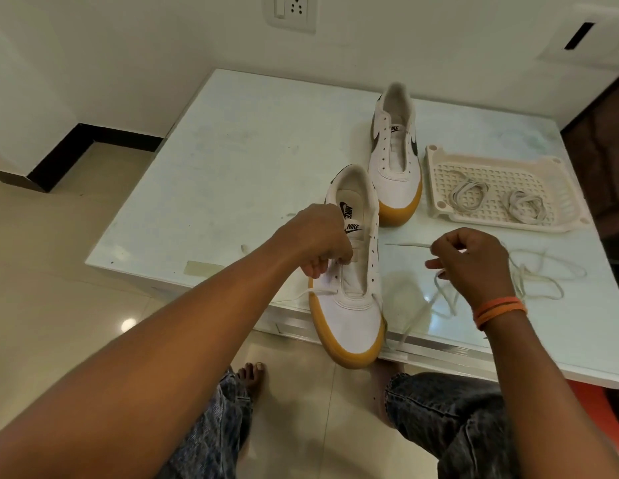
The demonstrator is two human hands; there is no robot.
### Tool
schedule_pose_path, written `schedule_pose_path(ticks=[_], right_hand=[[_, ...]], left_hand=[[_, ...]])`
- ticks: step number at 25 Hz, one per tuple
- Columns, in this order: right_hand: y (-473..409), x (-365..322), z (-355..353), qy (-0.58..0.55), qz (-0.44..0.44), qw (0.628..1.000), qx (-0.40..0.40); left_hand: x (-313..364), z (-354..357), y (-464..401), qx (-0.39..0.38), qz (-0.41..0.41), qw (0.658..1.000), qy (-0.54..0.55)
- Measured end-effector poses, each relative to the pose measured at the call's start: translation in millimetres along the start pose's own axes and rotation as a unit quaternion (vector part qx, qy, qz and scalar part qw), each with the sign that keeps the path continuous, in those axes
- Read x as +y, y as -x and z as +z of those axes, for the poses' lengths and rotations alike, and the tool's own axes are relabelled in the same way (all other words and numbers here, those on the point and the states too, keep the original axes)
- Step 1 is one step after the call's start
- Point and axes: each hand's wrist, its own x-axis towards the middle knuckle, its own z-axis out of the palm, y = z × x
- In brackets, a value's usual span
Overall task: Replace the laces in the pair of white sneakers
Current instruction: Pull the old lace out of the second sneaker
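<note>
Glass-topped table: near sneaker at its front edge (toe overhanging). My left hand pinches its eyelet flap; my right hand, fingers curled, grips the loose lace. Far sneaker unlaced beside tray.

Bare forearms; 2 orange bands on the right wrist; mottled grey-blue jeans; bare feet.

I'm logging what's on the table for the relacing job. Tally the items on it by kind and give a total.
Sneakers: 2, near sneaker and far sneaker
Plastic tray: 1
Bundled laces in the tray: 2, and
Loose lace being threaded: 1
Total: 6
</note>
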Motion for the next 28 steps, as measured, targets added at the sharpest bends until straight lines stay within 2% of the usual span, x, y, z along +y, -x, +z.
schedule_pose_path(ticks=[2, 4, 7, 9, 10, 12, 13, 18, 20, 24, 26, 28], right_hand=[[-6, 11, -7, 0.094, -0.009, 0.995, 0.011], [-5, 17, -3, 0.167, -0.031, 0.985, 0.015], [-1, 9, 9, 0.121, -0.122, 0.985, 0.007], [7, -2, 18, 0.046, -0.202, 0.977, -0.054], [13, -5, 23, 0.044, -0.235, 0.966, -0.101], [17, -1, 35, 0.1, -0.291, 0.937, -0.167], [16, 3, 39, 0.129, -0.303, 0.928, -0.173], [13, 6, 43, 0.146, -0.292, 0.933, -0.149], [12, 4, 43, 0.14, -0.289, 0.935, -0.152], [7, 3, 36, 0.13, -0.284, 0.941, -0.132], [7, 2, 34, 0.117, -0.282, 0.942, -0.138], [9, 1, 38, 0.111, -0.283, 0.941, -0.149]], left_hand=[[-1, -2, 1, 0.034, 0.049, 0.997, -0.045], [1, -2, 5, 0.034, 0.105, 0.991, -0.078], [4, 10, 10, -0.031, 0.156, 0.982, -0.1], [3, 23, 9, -0.037, 0.175, 0.976, -0.121], [4, 28, 6, -0.024, 0.186, 0.973, -0.132], [5, 34, 2, 0.002, 0.197, 0.971, -0.137], [5, 35, 1, 0.008, 0.196, 0.972, -0.132], [5, 41, 2, 0.016, 0.199, 0.971, -0.134], [5, 35, 3, -0.019, 0.212, 0.967, -0.142], [-3, 6, 8, -0.161, 0.221, 0.954, -0.125], [-10, -4, 5, -0.183, 0.209, 0.954, -0.111], [-11, -4, 2, -0.167, 0.2, 0.96, -0.101]])
